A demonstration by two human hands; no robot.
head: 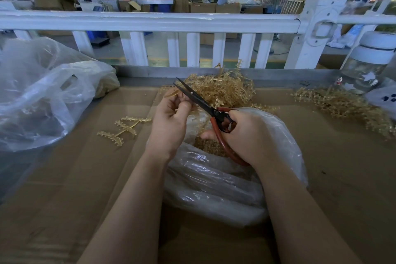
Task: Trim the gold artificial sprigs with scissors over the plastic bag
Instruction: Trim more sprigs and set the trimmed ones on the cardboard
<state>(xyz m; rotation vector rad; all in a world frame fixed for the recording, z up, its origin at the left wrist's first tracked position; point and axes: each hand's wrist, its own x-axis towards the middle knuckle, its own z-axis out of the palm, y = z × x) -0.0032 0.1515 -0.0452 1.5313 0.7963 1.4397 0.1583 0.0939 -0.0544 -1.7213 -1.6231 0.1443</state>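
Head view, as I log it: left hand [169, 122] pinches a gold sprig [171, 93]. Right hand [244, 135] grips red-handled scissors [205, 106], blades parted just beside the sprig. Plastic bag [214, 178] lies below both hands (gold trimmings inside). Sprig pile [225, 90] behind; three loose sprigs [122, 128] left, on the cardboard-covered counter [64, 199].

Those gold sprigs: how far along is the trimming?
Midway, it seems. Gold bits already lie in the plastic bag, and one sprig lies aside on the cardboard. Now the left hand holds a sprig while the right hand opens the scissors on it. Two piles look untouched.
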